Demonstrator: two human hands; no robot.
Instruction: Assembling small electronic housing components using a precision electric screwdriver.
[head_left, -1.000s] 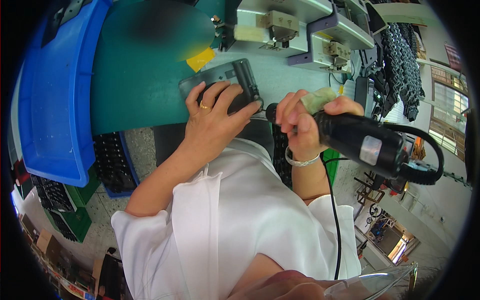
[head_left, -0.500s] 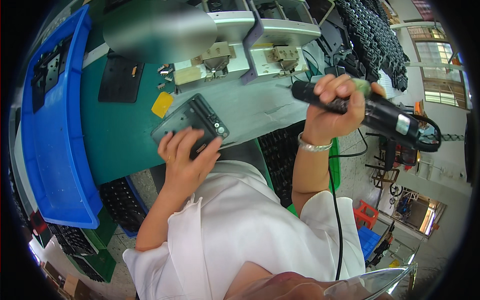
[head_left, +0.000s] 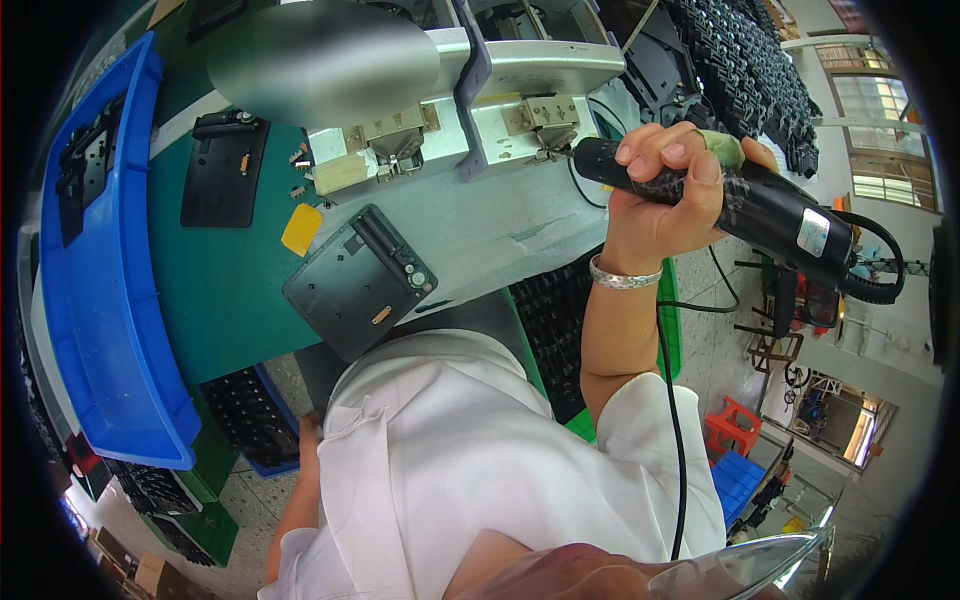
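My right hand [head_left: 668, 190] is closed around a black electric screwdriver [head_left: 780, 225], raised at the right and tilted. Its bit end points left, close to the metal outlet of the right-hand screw feeder [head_left: 553, 118]; whether they touch is hard to make out. My left hand [head_left: 310, 430] hangs low beside the table's near edge, over a crate of black parts, and its fingers are hidden. On the worktop in front of me lies a flat black plastic panel [head_left: 360, 275] with round metal fittings and a small copper-coloured piece. No hand touches it.
A second black panel [head_left: 225, 170] rests on the green mat, near small loose parts and a yellow card [head_left: 301, 229]. A long blue bin [head_left: 115, 300] stands at left. Another feeder [head_left: 395, 140] sits behind. Black parts are piled [head_left: 740, 70] far right.
My left hand has let go of the panel and dropped down to the left, off the worktop. The screwdriver has shifted slightly left, nearer the feeder outlet.
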